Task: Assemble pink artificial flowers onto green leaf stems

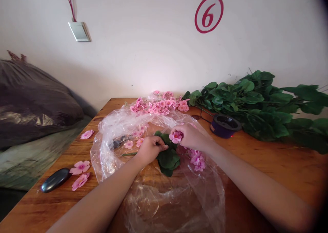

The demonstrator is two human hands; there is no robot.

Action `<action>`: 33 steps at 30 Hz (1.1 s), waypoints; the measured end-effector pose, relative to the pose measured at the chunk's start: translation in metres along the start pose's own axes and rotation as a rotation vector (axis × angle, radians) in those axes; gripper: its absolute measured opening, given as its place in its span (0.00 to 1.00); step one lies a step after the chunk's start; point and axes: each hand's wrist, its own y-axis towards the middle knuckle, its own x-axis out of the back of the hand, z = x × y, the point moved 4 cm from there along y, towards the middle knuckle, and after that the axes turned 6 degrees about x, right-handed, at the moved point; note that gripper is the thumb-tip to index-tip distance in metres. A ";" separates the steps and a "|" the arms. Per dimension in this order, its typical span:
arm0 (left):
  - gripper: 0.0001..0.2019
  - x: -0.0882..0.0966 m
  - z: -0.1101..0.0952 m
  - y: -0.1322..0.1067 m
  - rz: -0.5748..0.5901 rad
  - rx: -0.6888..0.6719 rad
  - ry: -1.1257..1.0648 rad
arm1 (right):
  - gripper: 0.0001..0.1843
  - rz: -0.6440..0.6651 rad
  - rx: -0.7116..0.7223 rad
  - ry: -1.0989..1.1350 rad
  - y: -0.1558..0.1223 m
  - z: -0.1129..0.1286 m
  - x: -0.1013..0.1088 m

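Plastic sheet (164, 205) lies nearest me. I read left grip (150, 150) closed on leaf sprig (167, 160), stem trailing toward 9 o'clock; right grip (191, 137) pinches pink blossom (176, 136), just off the sprig's 1 o'clock.

We saw pink fabric blossoms (159, 105) with deeper magenta centres, glossy dark green leaves (246, 99), and a wooden tabletop (269, 178) streaked orange-brown.

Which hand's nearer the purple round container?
Right. The right hand is closer, down and left of the purple round container; the left hand is farther left, beyond the right hand.
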 end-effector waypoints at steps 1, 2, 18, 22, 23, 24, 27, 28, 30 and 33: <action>0.07 0.000 0.001 0.000 -0.001 0.004 0.000 | 0.22 0.000 -0.001 -0.005 0.000 0.000 0.000; 0.07 0.000 0.001 0.000 -0.002 0.007 0.001 | 0.22 0.001 0.000 -0.009 0.000 0.000 -0.001; 0.08 -0.003 0.006 0.003 0.000 -0.009 0.028 | 0.19 0.007 0.027 -0.007 0.001 -0.002 -0.003; 0.07 -0.004 0.009 0.003 -0.002 -0.012 0.016 | 0.20 0.011 0.010 -0.027 0.001 -0.001 -0.003; 0.07 -0.004 0.009 0.003 -0.002 -0.009 0.017 | 0.20 0.009 0.000 -0.035 0.001 -0.001 -0.003; 0.07 -0.004 0.009 0.003 -0.003 -0.007 0.016 | 0.20 0.005 -0.011 -0.042 0.001 -0.001 -0.004; 0.07 -0.004 0.010 0.004 -0.010 -0.017 0.010 | 0.20 0.003 -0.037 -0.060 0.001 -0.001 -0.005; 0.07 -0.004 0.010 0.004 -0.013 -0.022 0.008 | 0.20 0.005 -0.044 -0.065 0.001 0.000 -0.005; 0.07 -0.003 0.011 0.005 -0.015 -0.030 0.000 | 0.19 0.012 -0.055 -0.066 0.001 0.001 -0.005; 0.08 -0.002 0.007 0.004 -0.025 -0.036 -0.001 | 0.19 0.011 -0.058 -0.033 0.002 0.004 -0.003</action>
